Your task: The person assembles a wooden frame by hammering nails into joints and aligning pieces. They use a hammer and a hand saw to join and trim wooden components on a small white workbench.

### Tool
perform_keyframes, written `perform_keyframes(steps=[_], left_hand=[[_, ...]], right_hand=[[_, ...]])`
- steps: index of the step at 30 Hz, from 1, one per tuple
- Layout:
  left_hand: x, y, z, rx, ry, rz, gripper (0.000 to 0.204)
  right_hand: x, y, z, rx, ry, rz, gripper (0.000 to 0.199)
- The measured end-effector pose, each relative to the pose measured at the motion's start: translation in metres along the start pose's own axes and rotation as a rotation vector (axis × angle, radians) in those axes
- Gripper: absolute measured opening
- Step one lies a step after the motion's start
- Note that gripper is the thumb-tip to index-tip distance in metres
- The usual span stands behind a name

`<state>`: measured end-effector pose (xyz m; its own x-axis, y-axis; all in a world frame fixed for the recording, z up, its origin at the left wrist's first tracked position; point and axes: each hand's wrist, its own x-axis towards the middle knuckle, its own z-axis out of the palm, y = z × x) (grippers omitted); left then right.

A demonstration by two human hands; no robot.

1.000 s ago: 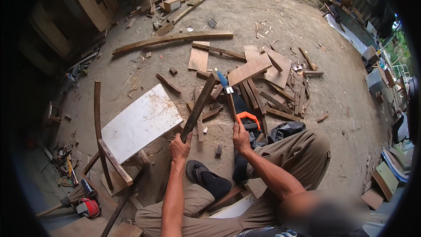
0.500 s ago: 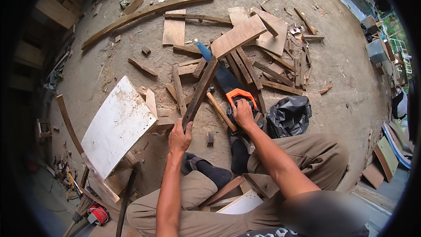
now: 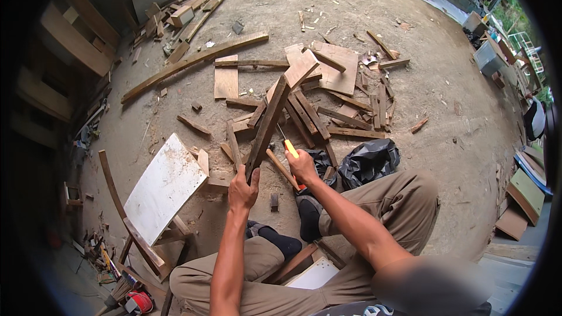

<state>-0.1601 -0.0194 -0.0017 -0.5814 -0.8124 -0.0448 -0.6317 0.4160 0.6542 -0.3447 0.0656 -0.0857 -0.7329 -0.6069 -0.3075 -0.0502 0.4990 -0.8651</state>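
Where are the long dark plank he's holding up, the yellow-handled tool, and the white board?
Long dark plank (image 3: 266, 126), head view, middle of its length.
Yellow-handled tool (image 3: 291, 148), head view, on the yellow handle above the right hand.
White board (image 3: 165, 184), head view, centre of its white face.

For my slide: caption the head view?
Left hand grips a plank; right hand holds a yellow-handled tool.

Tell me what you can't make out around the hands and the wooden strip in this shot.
Head view only:
- Tool in the right hand: only a yellow handle shows; the fist covers the rest.
- Wooden strip: its lower end is hidden inside the left hand.
- Black bag: contents hidden.
- Floor at the left rim: too dark.
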Motion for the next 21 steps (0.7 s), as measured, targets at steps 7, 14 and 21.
perform_keyframes(steps=[7,14,21], left_hand=[[-0.017,0.104,-0.039,-0.165,0.042,0.194,0.057],[-0.04,0.165,-0.088,-0.227,0.046,0.304,0.051],[-0.077,0.169,-0.103,-0.113,-0.031,0.335,0.052]], right_hand=[[-0.073,-0.099,-0.077,0.482,0.039,-0.069,0.062],[-0.101,-0.192,-0.145,0.761,0.032,-0.423,0.051],[-0.144,-0.209,-0.135,0.82,0.031,-0.533,0.025]])
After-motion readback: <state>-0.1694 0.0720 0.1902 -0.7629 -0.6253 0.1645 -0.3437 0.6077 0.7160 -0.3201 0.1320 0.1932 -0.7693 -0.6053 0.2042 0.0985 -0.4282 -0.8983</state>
